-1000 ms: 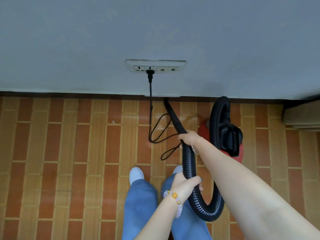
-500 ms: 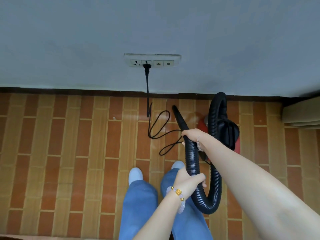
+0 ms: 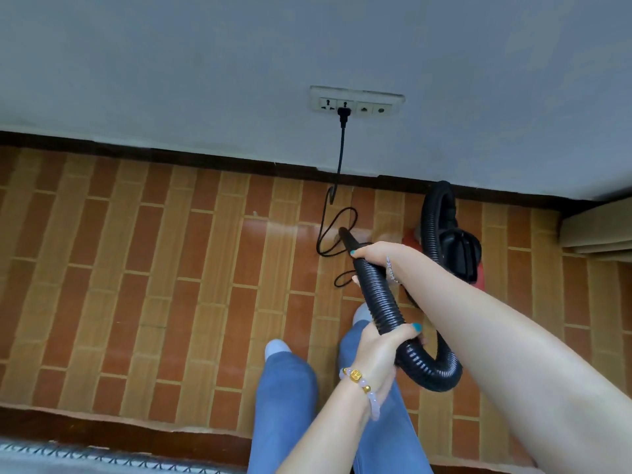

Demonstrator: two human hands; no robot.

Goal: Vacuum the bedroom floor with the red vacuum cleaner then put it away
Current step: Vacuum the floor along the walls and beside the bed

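Both grips clamped: your right hand (image 3: 376, 258) wraps the hose (image 3: 381, 299) just behind the nozzle (image 3: 346, 237), and your left hand (image 3: 378, 347) clutches it lower, where it bends back. A second ago that nozzle was up at the skirting (image 3: 171, 157) under the socket (image 3: 355, 103). Now you've drawn it back, tip over the cord (image 3: 326, 234) loops below the socket. That's a stroke pulled off the wall edge, I'd say: vacuuming still on, putting away not yet. The vacuum (image 3: 477, 278) sits below and right of the socket, near the skirting. Plug (image 3: 343, 114) in. Glossy brick-pattern floor (image 3: 171, 268), grey wall (image 3: 205, 56) above.
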